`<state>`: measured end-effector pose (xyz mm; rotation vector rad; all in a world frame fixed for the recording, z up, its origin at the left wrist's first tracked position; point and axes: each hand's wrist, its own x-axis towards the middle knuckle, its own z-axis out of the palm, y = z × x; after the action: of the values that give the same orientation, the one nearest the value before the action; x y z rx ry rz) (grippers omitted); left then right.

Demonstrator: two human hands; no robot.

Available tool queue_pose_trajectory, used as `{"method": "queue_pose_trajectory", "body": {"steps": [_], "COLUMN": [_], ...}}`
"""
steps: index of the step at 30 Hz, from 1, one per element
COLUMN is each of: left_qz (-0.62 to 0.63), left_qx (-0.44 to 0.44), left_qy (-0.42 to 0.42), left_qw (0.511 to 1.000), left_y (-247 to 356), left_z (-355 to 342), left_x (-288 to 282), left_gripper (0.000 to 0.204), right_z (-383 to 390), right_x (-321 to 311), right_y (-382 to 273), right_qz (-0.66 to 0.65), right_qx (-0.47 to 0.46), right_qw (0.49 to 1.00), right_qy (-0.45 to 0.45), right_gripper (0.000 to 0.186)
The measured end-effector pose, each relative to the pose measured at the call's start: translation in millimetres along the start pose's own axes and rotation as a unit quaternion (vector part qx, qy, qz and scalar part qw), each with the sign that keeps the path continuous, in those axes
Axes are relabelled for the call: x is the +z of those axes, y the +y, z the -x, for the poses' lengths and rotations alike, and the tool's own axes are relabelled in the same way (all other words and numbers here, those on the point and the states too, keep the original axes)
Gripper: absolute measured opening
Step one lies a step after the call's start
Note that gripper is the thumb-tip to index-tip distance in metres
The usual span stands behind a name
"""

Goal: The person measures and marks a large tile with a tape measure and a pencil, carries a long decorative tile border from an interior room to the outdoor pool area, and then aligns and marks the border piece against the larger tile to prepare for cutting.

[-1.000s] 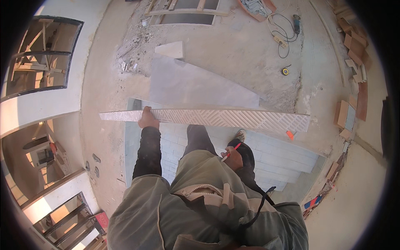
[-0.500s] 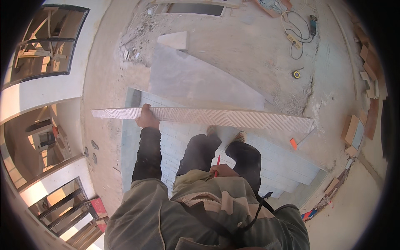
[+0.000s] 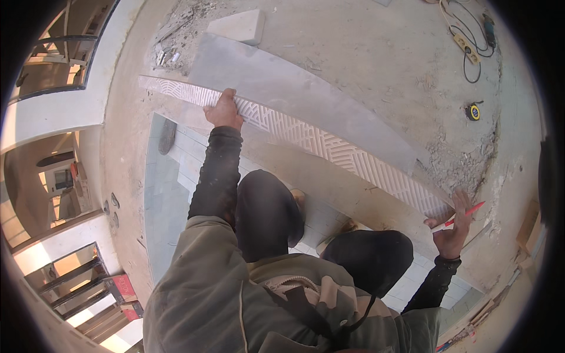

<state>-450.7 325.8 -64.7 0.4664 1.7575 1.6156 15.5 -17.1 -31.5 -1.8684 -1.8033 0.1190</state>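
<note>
So the thing to look at is the long narrow pale strip with a ribbed back (image 3: 326, 144), because it's how it lies between the two hands that matters. Its long axis runs on a slant: the far end points away and out to the left past the left fingers, and the near end comes down toward the body, right at the right hand.

The left hand (image 3: 224, 112) is clamped over the strip, nearer its left end than its middle, so a shortish bit sticks out beyond those fingers and a much longer stretch runs off to their right. The right hand (image 3: 452, 232) is at the other end, thumb by the near corner and fingers spread up along the tip. It's also pinching a slim red pencil (image 3: 471, 210), or maybe a pen. Can't tell if that hand carries any of the strip's weight.

The ribbed face is turned toward the person. Just beyond the left fingers there's a large flat grey slab (image 3: 259, 73); the strip crosses in front of it, but whether they touch I can't say. The yellow and black tape measure (image 3: 473, 112) sits beyond the right fingers, well apart.
</note>
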Motion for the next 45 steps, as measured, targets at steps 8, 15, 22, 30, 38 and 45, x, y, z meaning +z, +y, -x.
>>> {"method": "queue_pose_trajectory", "body": {"steps": [8, 15, 22, 30, 38, 45], "left_qz": [-0.010, -0.056, -0.054, -0.103, -0.393, -0.537], "left_qx": [0.004, 0.009, 0.017, 0.007, 0.064, 0.158], "left_qy": [-0.087, -0.110, -0.219, -0.161, -0.208, -0.056], "left_qw": [0.996, 0.992, 0.974, 0.982, 0.894, 0.827], "left_y": [-122.2, -164.8, -194.7, -217.8, -170.6, -165.4], "left_z": [-28.3, -54.4, -92.0, -155.7, -146.2, -107.5], "left_x": [35.2, 73.0, 89.4, 97.7, 93.0, 82.1], "left_gripper": [0.071, 0.071, 0.084, 0.062, 0.096, 0.108], "right_z": [62.3, 88.8, 92.7, 60.9, 46.2, 32.1], "right_x": [137.4, 171.1, 184.2, 190.7, 212.3, 223.4], "right_y": [58.0, 46.2, 35.5, 25.4, 26.1, 19.8], "right_qz": [0.004, -0.067, -0.090, -0.093, -0.127, -0.111], "right_qx": [0.001, 0.076, 0.076, 0.043, 0.074, 0.115], "right_qw": [1.000, 0.995, 0.993, 0.995, 0.989, 0.987], "right_qy": [-0.028, -0.005, 0.006, 0.012, -0.033, -0.034], "right_gripper": [0.072, 0.070, 0.066, 0.068, 0.069, 0.067]}}
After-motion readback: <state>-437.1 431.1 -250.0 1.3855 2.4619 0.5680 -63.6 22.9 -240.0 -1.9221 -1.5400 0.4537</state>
